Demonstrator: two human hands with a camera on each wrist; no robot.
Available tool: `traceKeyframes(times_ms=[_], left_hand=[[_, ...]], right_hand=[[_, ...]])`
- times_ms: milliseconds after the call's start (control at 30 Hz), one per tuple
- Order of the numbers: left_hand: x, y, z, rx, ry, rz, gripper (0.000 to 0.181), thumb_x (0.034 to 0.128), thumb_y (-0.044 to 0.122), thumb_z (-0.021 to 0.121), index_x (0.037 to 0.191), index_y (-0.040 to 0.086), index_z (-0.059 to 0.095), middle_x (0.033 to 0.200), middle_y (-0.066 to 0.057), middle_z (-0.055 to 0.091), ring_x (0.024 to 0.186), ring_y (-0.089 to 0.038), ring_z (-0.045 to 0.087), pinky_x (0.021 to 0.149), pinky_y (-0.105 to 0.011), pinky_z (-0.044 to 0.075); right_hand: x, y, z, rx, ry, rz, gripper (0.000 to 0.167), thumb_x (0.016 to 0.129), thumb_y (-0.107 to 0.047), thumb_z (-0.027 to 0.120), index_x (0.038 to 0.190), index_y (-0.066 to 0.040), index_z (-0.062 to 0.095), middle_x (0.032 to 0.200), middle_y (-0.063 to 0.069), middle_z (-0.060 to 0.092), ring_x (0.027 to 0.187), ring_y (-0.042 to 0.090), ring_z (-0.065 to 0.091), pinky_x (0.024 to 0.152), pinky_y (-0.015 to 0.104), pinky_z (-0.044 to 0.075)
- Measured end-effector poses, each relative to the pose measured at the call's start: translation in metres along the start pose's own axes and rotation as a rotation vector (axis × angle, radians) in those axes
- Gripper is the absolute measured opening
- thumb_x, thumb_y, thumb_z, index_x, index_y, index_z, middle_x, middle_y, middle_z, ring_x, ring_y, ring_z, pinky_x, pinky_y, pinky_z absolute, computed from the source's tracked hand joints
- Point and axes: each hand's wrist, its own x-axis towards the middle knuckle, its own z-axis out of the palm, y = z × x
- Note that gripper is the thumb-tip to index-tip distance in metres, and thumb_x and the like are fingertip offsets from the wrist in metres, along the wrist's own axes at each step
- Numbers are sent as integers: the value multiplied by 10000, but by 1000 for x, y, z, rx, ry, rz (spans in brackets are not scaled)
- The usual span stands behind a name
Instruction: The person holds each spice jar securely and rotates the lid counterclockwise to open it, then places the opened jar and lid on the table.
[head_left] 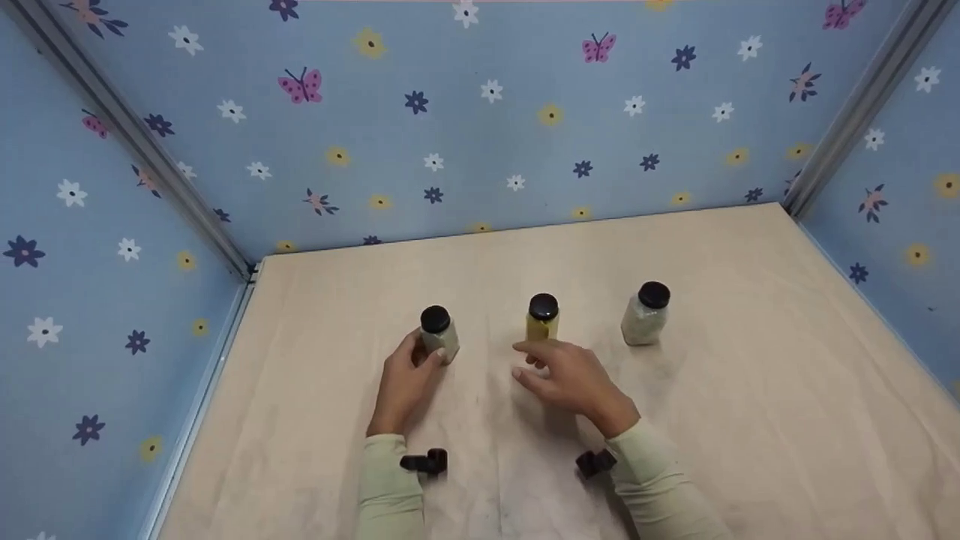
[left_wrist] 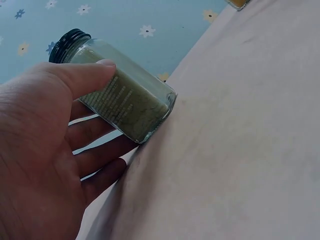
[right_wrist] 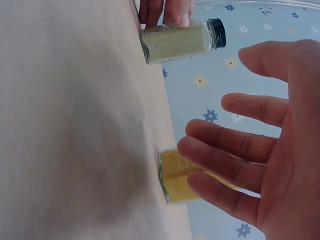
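Soft, fairly even light fills the head view, and a faint, loose-edged shadow falls on the tabletop (head_left: 750, 375) at 5 o'clock, below the right hand (head_left: 574, 381). A small glint sits on the middle black cap (head_left: 544, 307). The left wrist view is dimmer, the left hand (left_wrist: 47, 145) shaded; print on the greenish jar (left_wrist: 137, 102) is too soft to read. In the right wrist view, a broad shadow spreads towards 7 o'clock, and the yellow jar (right_wrist: 172, 182) near 6 o'clock looks blurred.

Three jars (head_left: 643, 324) counted: two pale-green jars (left_wrist: 135, 107), one yellow jar (head_left: 541, 328). Three black caps (head_left: 654, 295), two sleeves (head_left: 391, 487), two black wrist devices (head_left: 596, 463), one bench (head_left: 787, 375) also seen.
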Motion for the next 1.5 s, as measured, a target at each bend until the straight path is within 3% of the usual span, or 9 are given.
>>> traceKeyframes(times_ms=[367,733,900,1067,1300,1500], left_hand=[[-3,-7,-3,8,-9,-23,525,977,281,680,1461,165,513,1389,-31,582,1270,-155,538,1096,-393,407],[4,-7,-8,-6,-13,6,435,1012,231,623,1435,177,538,1374,-18,594,1271,-155,540,1108,-399,390],[3,-9,-9,3,-9,37,402,1015,263,619,1407,189,563,1348,-5,611,1266,-151,544,1099,-397,399],[3,-10,-9,25,-16,39,410,1023,280,604,1420,190,557,1380,1,596,1297,-160,524,1114,-416,384],[0,-11,-8,26,-12,-7,404,1028,271,594,1428,227,558,1390,32,592,1310,-145,513,1121,-415,375],[2,-11,-6,40,-9,6,409,1032,269,587,1437,220,552,1392,35,591,1313,-137,509,1117,-408,382]], right_hand=[[24,-16,22,98,5,-59,341,1004,-308,603,1221,-69,711,1005,-27,730,869,72,670,775,340,561],[54,-24,37,188,68,-69,307,1017,-274,593,1168,-38,720,990,10,725,844,102,664,773,313,554],[67,-28,43,258,130,-49,275,1026,-253,580,1148,-52,721,1023,30,722,865,145,662,789,370,560],[74,-28,47,339,107,-16,324,1029,-271,572,1184,-15,695,1113,75,705,984,196,667,861,431,560],[79,-27,54,481,63,88,468,1023,-408,567,1335,-62,608,1300,100,638,1174,174,613,928,376,541],[83,-31,56,556,76,78,506,1007,-434,590,1403,-121,554,1341,60,617,1223,154,587,970,378,518]])
